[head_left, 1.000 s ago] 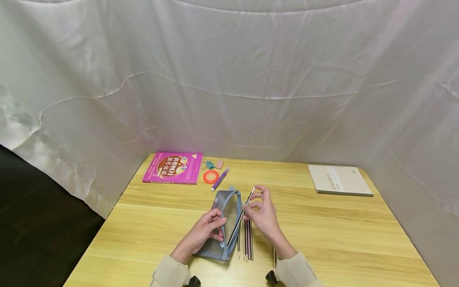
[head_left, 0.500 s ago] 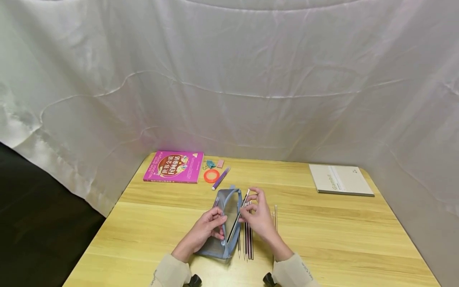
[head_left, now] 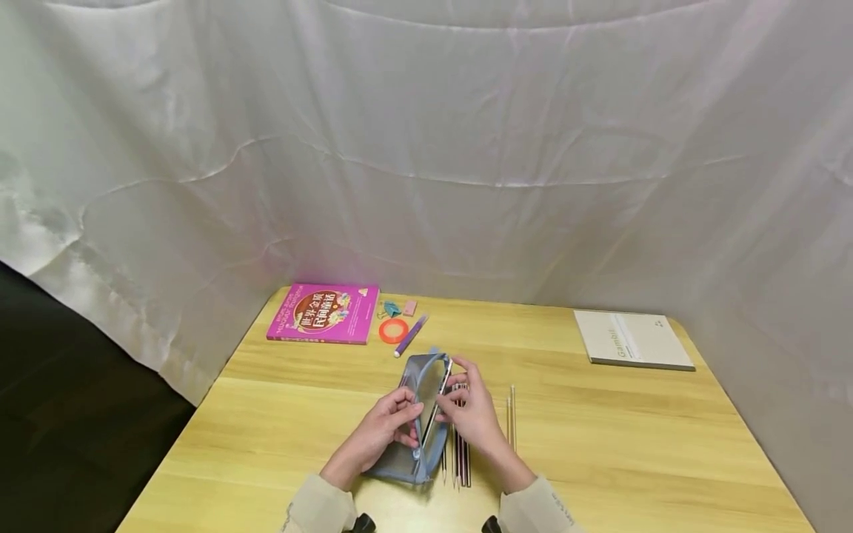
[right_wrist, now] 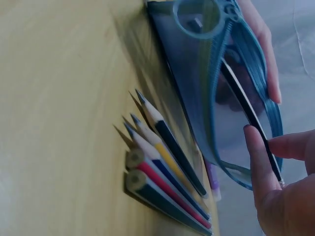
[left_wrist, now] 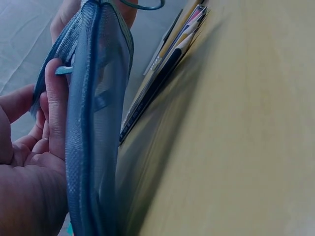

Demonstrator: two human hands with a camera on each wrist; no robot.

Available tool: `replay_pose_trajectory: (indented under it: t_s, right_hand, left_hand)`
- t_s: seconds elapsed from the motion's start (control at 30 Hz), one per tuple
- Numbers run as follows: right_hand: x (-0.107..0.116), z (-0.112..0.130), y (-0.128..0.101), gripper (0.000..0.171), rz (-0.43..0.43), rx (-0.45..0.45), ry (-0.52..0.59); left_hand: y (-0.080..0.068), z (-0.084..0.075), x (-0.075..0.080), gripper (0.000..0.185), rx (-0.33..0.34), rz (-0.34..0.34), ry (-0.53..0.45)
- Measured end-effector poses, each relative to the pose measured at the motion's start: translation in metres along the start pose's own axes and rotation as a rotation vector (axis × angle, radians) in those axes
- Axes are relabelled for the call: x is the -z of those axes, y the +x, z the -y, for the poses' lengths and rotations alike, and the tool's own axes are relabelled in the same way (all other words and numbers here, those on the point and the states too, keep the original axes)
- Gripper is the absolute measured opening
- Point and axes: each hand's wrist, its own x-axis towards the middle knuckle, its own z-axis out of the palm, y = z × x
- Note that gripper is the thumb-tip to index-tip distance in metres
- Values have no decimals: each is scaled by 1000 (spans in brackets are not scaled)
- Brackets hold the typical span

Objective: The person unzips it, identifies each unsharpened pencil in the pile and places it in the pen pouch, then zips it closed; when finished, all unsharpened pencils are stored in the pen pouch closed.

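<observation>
We've got left hand [head_left: 385, 427] pinching the pouch [head_left: 400, 465], right hand [head_left: 472, 417] pinching a pencil [right_wrist: 239, 93]; if the pouch sags, we might snag.

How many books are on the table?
2: the pink book at the far left of the table, and the pale book at the far right. Neither is hidden.

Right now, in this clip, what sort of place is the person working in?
Probably a desk staged for recording: pale fabric hangs behind and on both sides of a wood-grain table, where pencils lie beside a mesh pouch. Any room beyond is hidden.
</observation>
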Motion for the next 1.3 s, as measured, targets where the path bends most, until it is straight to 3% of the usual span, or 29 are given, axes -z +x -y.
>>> replay_pose_trajectory:
  t_s: [0.77,1.3]
  right_hand:
    - [-6,-2,-1,85,-5,-36,-64]
    - [1,-1,-5,80,-53,-80,-32]
  left_hand:
    - [-1,-1,-1,16,-23,62,6]
    - [-2,1,-3,15,-3,40,0]
